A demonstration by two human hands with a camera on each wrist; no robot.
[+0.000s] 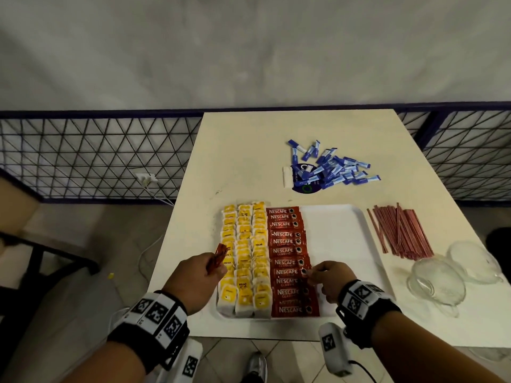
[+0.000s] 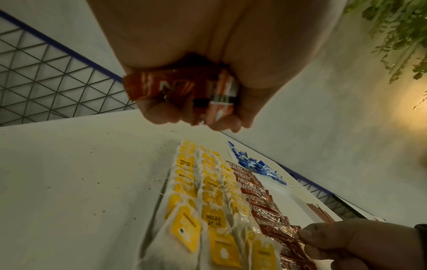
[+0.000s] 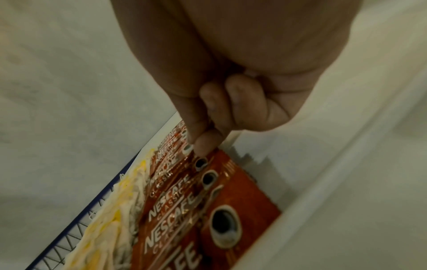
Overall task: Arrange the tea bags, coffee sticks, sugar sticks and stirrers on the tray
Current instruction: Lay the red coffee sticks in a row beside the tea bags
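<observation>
Filling the second band of the flat white plastic tray (image 1: 340,236), lower middle of the head view, on the pale rectangular surface (image 1: 243,161). Already lying along the tray's left side: three columns of yellow-tagged paper tea bags (image 1: 244,261), overlapped like shingles so each tag shows. Just to their right, touching: one column of red foil coffee sticks (image 1: 290,261), crosswise, labels up, each overlapping the next.

Gripping a small bundle of spare red coffee sticks (image 2: 182,91) in the left hand (image 1: 197,280), fingers curled round them, hovering at the tray's left edge over the tea bags, probably as a ready supply for the other hand. Pinching the right end of one laid coffee stick between thumb and forefinger of the right hand (image 1: 329,277), remaining fingers (image 3: 233,96) tucked into the palm; seemingly squaring that stick into line with its neighbours so the column's edge runs straight.

Leaving the right half of the tray bare, presumably for what remains. Waiting off the tray: a loose heap of blue-and-white paper sugar sticks (image 1: 331,170) at upper centre of the surface, and a fanned pile of thin reddish stirrers (image 1: 398,233) just beside the tray's right rim. Standing at lower right, near the stirrers: two clear glass cups (image 1: 448,275).
</observation>
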